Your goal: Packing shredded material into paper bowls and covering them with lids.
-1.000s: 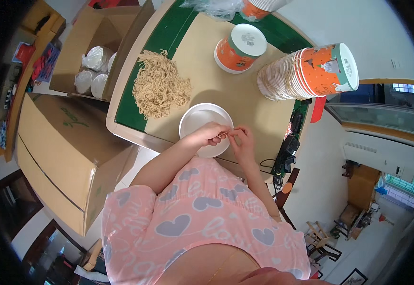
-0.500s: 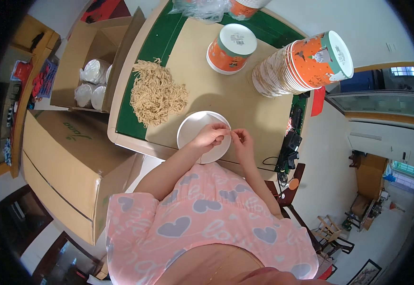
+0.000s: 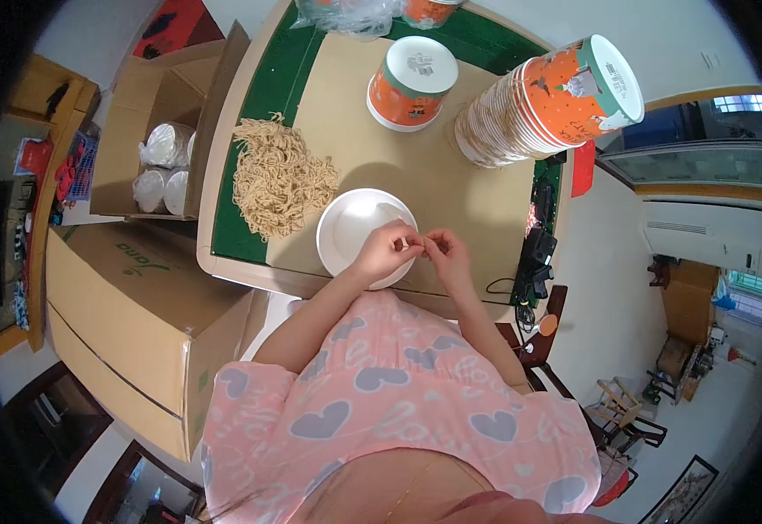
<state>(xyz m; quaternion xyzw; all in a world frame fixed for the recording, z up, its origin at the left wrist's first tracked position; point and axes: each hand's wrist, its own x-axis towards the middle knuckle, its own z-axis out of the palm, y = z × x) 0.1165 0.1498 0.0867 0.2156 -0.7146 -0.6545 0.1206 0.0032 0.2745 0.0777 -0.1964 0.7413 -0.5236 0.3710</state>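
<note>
Both hands meet over the right part of a round white paper bucket [image 3: 343, 229], whose pale inside faces up at the table's near edge. My left hand [image 3: 387, 251] is closed in a pinch above the bucket's opening. Touching its fingertips, my right hand [image 3: 447, 256] pinches too, just beyond the rim on the right. Whatever the fingertips hold is too small to make out. To the left of the bucket lies a loose heap of tan cord pieces [image 3: 278, 185]. Farther back, an orange and green paper bucket [image 3: 412, 87] stands upside down.
A long stack of nested orange paper buckets [image 3: 534, 109] lies at the back right. Black power adapters and cables [image 3: 534, 266] run along the right edge. Clear plastic wrap [image 3: 346, 16] sits at the far edge. Cardboard boxes, one open [image 3: 149, 131], one large [image 3: 123, 306], flank the table's left.
The whole view has shifted slightly, so the table's things sit a little higher and farther left. Both hands keep their pinch, fingertips together; the left wrist has turned a little.
</note>
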